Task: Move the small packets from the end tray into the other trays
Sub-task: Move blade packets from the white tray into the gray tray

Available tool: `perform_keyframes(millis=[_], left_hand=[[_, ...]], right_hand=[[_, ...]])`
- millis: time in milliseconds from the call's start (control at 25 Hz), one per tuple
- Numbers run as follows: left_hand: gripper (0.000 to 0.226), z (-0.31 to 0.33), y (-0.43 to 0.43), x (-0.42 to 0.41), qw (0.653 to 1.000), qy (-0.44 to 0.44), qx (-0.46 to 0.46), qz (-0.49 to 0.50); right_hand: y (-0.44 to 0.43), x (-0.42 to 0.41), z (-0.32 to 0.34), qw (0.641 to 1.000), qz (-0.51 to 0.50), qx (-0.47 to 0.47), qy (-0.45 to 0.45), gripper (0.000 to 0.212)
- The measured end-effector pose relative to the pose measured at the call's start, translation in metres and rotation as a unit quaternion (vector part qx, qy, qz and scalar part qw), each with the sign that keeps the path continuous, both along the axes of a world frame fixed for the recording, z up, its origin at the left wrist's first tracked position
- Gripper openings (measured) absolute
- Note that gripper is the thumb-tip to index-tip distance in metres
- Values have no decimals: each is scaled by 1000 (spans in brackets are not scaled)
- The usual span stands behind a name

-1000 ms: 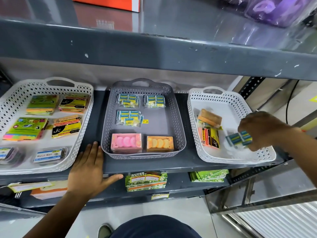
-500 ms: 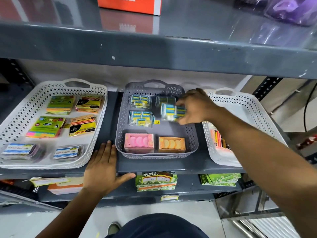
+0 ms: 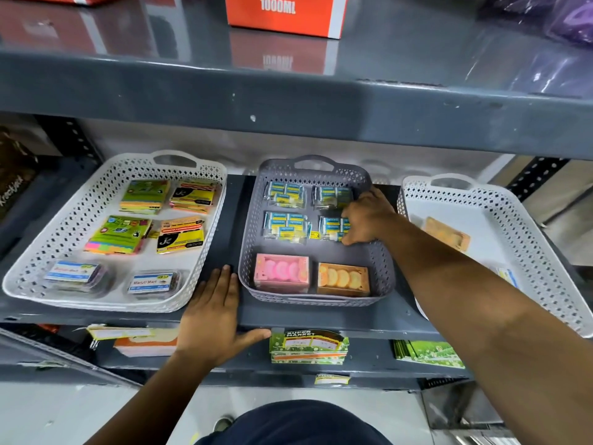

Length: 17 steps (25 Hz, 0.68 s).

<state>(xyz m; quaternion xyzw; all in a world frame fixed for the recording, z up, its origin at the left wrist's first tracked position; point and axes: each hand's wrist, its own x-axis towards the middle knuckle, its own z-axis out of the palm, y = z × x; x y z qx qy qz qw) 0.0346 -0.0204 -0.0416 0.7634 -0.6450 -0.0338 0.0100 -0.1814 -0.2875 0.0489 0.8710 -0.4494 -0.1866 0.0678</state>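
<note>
Shelf: we see a grey shelf (image 3: 321, 319) carrying three perforated trays side by side.
Left tray: the white tray (image 3: 41, 252) holds sticky-note pads at the back and two clear label boxes in front.
Grey tray: the middle tray (image 3: 253, 220) holds three blue-and-yellow packets set down clear of the hand, a pink box (image 3: 281, 272) and an orange box (image 3: 343, 279) along its front.
Right hand: we find the right hand (image 3: 365, 216) inside the grey tray, fingers curled round a fourth packet (image 3: 330, 227) that lies on the tray floor in the right middle spot.
Left hand: the left hand (image 3: 215, 316) lies flat and open on the shelf edge, between the left tray and the grey tray, gripping nothing.
End tray: the right-hand white tray (image 3: 529, 239) shows a tan box (image 3: 446, 236) and one small packet (image 3: 507, 276) beside the forearm; the forearm hides part of it.
</note>
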Motion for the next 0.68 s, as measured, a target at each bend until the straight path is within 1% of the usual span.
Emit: perform_keyframes(millis=[120,160,200,280,320,360,400,440,480,520,560,600,680], left_hand=[[120,-1,0,0,1000,-3,-3,1],[120,-1,0,0,1000,-4,-5,1],[120,-2,0,0,1000,-5,-6,0],[120,-3,0,1,1000,-8,-10,-1],[120,-4,-1,1,1000,-10,-13,-2],[121,-5,-1,0,1000,-12,-17,-4],[121,-6,-1,1,1000,-14,-20,-3],[121,-6,-1,1,1000,-15,-23,-3],[121,-7,-1,1,1000,-16,-25,-3],[121,-8,-1,0,999,-16,-28,-4],[120,-8,-1,1,999,-16,-28,-4],[120,-8,-1,1,1000,-16,-27,-3],[120,-8,-1,1,1000,-17,-23,-1]], right_hand=[[2,-2,1,1000,10,10,6,71],[1,-5,3,1000,10,18,-9,71],[0,-10,10,998,-2,35,-47,70],[-8,-29,30,980,-44,63,-184,63],[-13,-46,44,963,-56,54,-258,52],[-20,-68,56,948,-67,31,-309,39],[-23,-91,66,944,-86,9,-320,27],[-24,-113,72,946,-111,7,-303,18],[-20,-131,73,955,-135,34,-263,12],[-14,-146,69,959,-151,79,-226,11],[-7,-156,61,960,-163,116,-194,17],[-3,-165,49,959,-171,138,-181,22],[1,-173,29,963,-167,129,-166,15]])
